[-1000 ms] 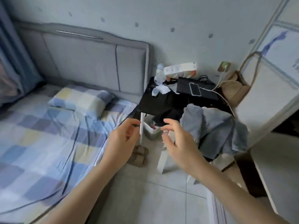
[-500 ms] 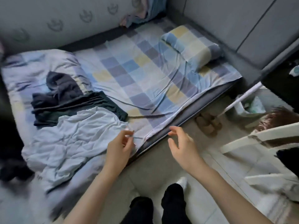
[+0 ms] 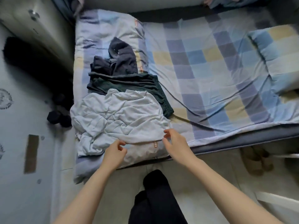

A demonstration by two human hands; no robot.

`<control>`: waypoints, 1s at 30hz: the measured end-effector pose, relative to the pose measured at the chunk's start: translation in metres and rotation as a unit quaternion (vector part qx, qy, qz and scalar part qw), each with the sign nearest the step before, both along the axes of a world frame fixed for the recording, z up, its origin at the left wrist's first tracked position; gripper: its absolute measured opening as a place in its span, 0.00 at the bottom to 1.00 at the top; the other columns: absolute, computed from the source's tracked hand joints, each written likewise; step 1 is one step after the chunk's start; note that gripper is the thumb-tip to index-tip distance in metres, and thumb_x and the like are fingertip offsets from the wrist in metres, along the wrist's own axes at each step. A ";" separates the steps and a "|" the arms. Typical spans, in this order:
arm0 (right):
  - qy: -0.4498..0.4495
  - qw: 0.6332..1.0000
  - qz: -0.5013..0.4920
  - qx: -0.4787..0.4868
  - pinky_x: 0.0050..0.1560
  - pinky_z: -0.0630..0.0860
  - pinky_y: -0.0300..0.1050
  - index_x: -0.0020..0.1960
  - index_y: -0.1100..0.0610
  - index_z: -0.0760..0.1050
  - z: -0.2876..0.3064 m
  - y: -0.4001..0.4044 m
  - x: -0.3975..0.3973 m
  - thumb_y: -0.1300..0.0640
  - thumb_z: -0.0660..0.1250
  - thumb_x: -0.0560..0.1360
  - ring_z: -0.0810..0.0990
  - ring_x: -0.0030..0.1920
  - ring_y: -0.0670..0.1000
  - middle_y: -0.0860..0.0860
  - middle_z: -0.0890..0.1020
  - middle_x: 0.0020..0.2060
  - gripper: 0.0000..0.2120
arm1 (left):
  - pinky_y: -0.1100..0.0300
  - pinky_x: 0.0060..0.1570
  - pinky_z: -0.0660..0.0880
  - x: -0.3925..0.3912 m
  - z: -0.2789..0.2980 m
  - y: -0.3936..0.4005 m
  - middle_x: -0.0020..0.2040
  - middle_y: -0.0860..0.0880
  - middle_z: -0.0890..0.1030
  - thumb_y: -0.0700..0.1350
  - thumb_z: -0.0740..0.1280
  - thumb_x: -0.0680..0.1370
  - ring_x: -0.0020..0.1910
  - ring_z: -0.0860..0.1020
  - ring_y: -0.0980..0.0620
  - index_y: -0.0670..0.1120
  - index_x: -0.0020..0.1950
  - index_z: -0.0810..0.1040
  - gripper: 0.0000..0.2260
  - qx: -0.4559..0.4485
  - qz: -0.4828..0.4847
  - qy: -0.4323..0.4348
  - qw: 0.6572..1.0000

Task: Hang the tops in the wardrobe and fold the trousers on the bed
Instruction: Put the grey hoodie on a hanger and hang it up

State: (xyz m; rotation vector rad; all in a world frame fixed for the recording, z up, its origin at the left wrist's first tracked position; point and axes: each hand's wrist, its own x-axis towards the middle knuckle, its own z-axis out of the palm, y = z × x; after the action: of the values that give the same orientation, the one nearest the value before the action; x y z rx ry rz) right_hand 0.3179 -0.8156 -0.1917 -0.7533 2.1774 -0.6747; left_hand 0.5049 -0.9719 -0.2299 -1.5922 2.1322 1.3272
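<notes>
At the far left, on the floor beside the bed (image 3: 242, 139), lie dark hexagonal dumbbells (image 3: 59, 118), close to the foot corner of the mattress. On the foot end of the bed the clothes sit in a loose pile on a pale folded quilt (image 3: 103, 28). Farthest from the person is a crumpled navy garment (image 3: 123, 59), bunched and partly rolled. Just in front of it a dark green garment (image 3: 129, 84) lies spread sideways, its gathered elastic edge running down toward the right. Overlapping the green one, nearest the person, is a pale white top (image 3: 119, 117), heavily creased and spread wide, its near hem reaching almost to the mattress edge.

The left hand (image 3: 115, 153) hovers at that near hem, fingers loosely curled with thumb and forefinger close together; whether they actually pinch cloth cannot be told. The right hand (image 3: 175, 143) is at the hem's right corner, fingers half curled and spread, thumb and forefinger apart with the fabric edge just between or beside them; no firm grip shows.

Below the hands, the person's dark trouser legs (image 3: 155, 199) stand on the tiled floor. To the right the checked blue, yellow and lilac sheet (image 3: 210, 70) stretches flat, with a matching pillow (image 3: 275, 50) at the far right. Brown slippers (image 3: 255, 160) lie on the floor beside the bed frame.
</notes>
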 end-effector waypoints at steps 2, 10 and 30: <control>0.000 0.999 0.024 0.022 0.52 0.69 0.44 0.67 0.57 0.68 -0.028 -0.026 -0.016 0.53 0.60 0.80 0.75 0.57 0.52 0.52 0.77 0.58 0.17 | 0.56 0.52 0.73 0.000 -0.029 -0.015 0.50 0.44 0.80 0.40 0.67 0.75 0.52 0.78 0.45 0.42 0.58 0.77 0.12 0.024 0.002 -0.059 0.998; -0.002 0.968 0.184 0.173 0.59 0.71 0.51 0.65 0.61 0.69 -0.140 -0.096 -0.030 0.52 0.58 0.80 0.73 0.60 0.59 0.57 0.76 0.59 0.18 | 0.49 0.65 0.69 0.036 -0.121 -0.067 0.70 0.43 0.68 0.44 0.67 0.74 0.68 0.67 0.40 0.46 0.70 0.69 0.24 -0.001 -0.063 -0.277 0.959; -0.042 0.962 0.173 0.205 0.36 0.69 0.47 0.51 0.56 0.61 -0.240 -0.115 -0.021 0.55 0.66 0.73 0.76 0.42 0.58 0.55 0.76 0.42 0.15 | 0.49 0.59 0.64 0.075 -0.204 -0.128 0.48 0.47 0.81 0.38 0.62 0.74 0.54 0.76 0.43 0.48 0.46 0.72 0.05 -0.091 -0.052 -0.256 0.961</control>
State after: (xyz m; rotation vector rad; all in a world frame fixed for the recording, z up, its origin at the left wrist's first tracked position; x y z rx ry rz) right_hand 0.2969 -0.9303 -0.4322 -0.8325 1.9481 -0.0687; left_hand 0.5800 -1.1000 -0.4336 -1.6349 2.0106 0.6067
